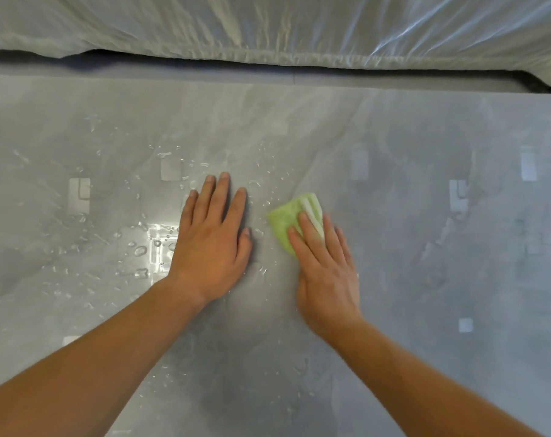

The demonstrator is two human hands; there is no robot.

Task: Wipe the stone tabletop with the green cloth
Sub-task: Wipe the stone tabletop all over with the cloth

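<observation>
The grey stone tabletop (425, 216) fills most of the view. A folded green cloth (288, 217) lies on it just right of centre. My right hand (326, 272) presses flat on the cloth's near part, fingers over it. My left hand (212, 244) rests palm down on the bare stone beside the cloth, fingers spread, holding nothing. Water drops (138, 250) and streaks cover the left and middle of the stone; the right side looks dull and dry.
A clear plastic sheet (267, 29) drapes over something along the far edge of the table. A dark gap (331, 70) runs under its hem. Reflections of ceiling lights (159, 238) show on the wet stone.
</observation>
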